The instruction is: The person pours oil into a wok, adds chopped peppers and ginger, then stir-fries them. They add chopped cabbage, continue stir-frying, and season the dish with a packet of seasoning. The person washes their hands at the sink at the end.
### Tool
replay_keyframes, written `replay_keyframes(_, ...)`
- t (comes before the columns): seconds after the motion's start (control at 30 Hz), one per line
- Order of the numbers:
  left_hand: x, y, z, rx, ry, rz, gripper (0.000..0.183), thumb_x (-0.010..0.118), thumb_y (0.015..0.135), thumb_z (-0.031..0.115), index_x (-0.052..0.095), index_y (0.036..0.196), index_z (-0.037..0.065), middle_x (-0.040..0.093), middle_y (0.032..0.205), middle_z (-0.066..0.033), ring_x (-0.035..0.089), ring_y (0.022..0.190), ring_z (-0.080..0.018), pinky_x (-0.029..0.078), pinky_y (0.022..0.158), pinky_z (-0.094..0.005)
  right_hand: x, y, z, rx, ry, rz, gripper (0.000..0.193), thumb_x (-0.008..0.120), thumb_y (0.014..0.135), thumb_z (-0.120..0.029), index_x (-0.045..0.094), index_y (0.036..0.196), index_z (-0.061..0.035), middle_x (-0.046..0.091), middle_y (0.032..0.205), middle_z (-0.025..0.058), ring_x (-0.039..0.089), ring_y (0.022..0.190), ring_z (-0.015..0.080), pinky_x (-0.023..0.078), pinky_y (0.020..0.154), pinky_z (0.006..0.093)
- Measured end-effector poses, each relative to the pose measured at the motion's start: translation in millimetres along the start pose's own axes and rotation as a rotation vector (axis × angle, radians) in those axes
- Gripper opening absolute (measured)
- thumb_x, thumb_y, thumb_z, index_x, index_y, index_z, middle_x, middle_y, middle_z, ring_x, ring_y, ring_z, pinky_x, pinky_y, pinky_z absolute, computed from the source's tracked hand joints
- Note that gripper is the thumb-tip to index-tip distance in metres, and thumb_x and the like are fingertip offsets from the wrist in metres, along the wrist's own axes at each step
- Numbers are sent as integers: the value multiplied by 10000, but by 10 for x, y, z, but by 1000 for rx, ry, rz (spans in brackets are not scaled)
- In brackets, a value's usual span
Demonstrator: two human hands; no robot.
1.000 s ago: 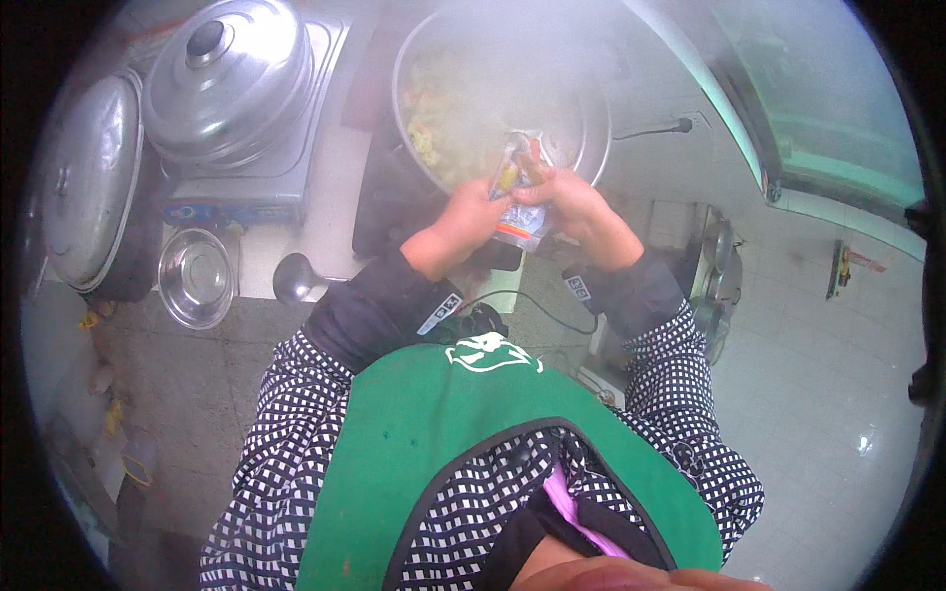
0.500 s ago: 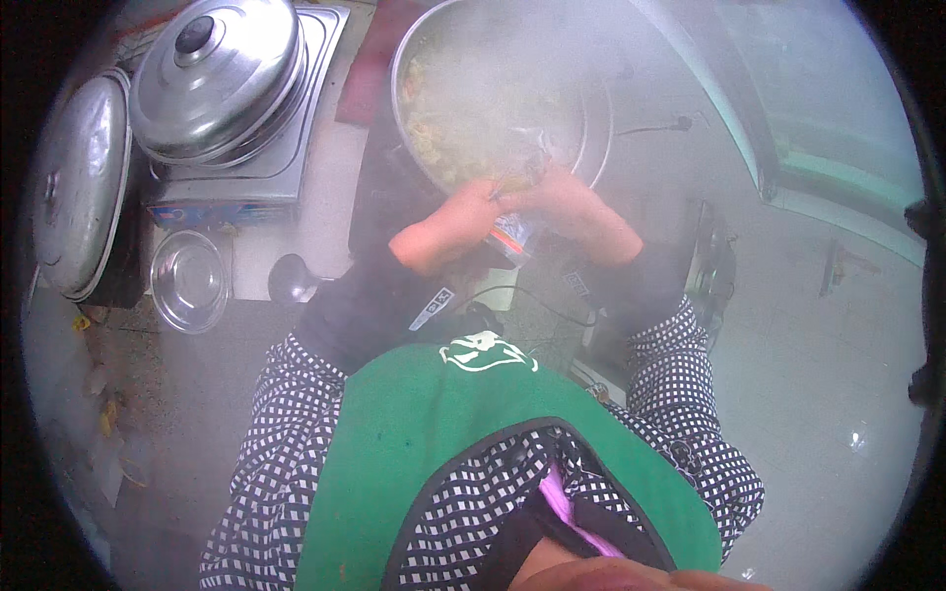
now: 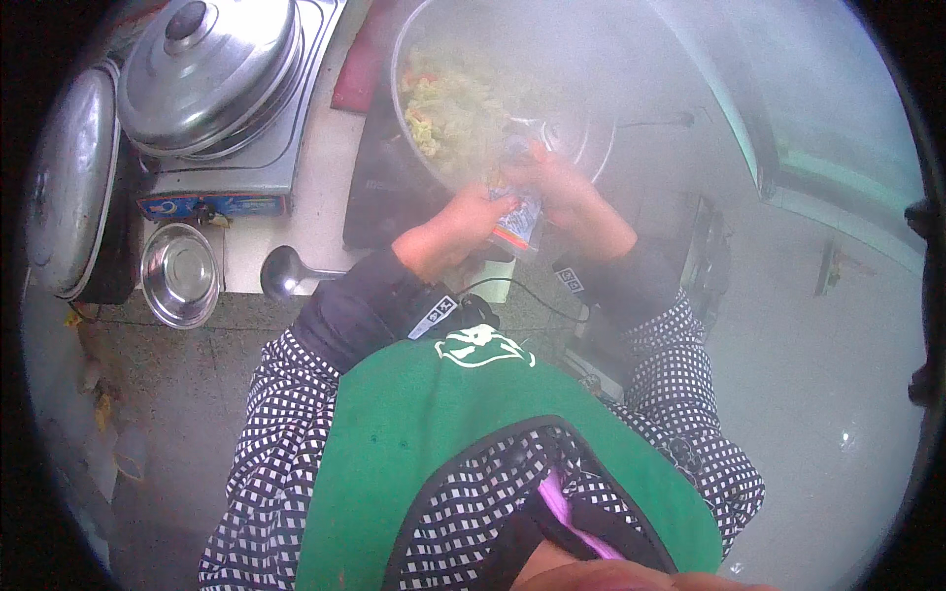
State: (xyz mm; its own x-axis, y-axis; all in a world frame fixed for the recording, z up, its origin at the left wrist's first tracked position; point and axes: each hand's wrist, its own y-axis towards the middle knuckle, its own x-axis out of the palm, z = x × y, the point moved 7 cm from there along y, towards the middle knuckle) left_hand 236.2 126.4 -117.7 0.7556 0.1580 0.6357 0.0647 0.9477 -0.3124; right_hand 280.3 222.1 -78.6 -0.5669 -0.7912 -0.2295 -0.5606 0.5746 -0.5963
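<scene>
Both of my hands are closed on a small plastic packet, blue and white with an orange band at its lower end. My left hand grips its left side, and my right hand pinches near its upper end. They are at the near rim of a large round metal pan. Yellow-green chopped food with a few reddish bits lies on the pan's left side. Steam blurs the fingertips and hides much of the pan's far and right parts.
Left of the pan stands a gas stove bearing a lidded metal pot. Another lidded pot is farther left. A metal bowl and a ladle lie by the counter's front edge. A dark cable loops below my hands.
The steam has thinned over the near left of the pan, so the food shows more clearly. More of the packet shows between my hands, and my right hand has shifted slightly left.
</scene>
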Motion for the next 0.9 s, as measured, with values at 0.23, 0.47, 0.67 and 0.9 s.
replay_keyframes(0.23,-47,30,-135,-102,45,26,289,473,944,206,603,1034,-36,641,909,-104,587,784,-171,453,663,-333,59,57,11,-37,32,15,352,592,828,-114,529,1157,-10,585,1021,92,564,883,155,472,718,321)
replay_keyframes(0.47,-43,71,-156,-51,59,19,302,468,948,237,603,1014,-25,625,858,-91,568,733,-158,448,630,-337,-9,103,40,31,-131,114,314,609,825,-135,567,1104,2,588,955,67,554,841,136,450,685,291)
replay_keyframes(0.67,-103,62,-155,-34,86,14,290,467,953,215,588,1031,-37,625,867,-84,595,756,-145,472,649,-318,101,45,-70,21,-92,79,279,623,819,-182,609,1032,-4,591,857,24,556,758,109,437,648,272)
replay_keyframes(0.9,-152,130,-229,8,79,-20,258,460,956,177,594,1032,-30,628,881,-66,592,767,-129,472,681,-302,86,19,-166,69,-63,-33,255,666,826,-251,634,897,-8,587,765,-2,535,687,86,415,594,251)
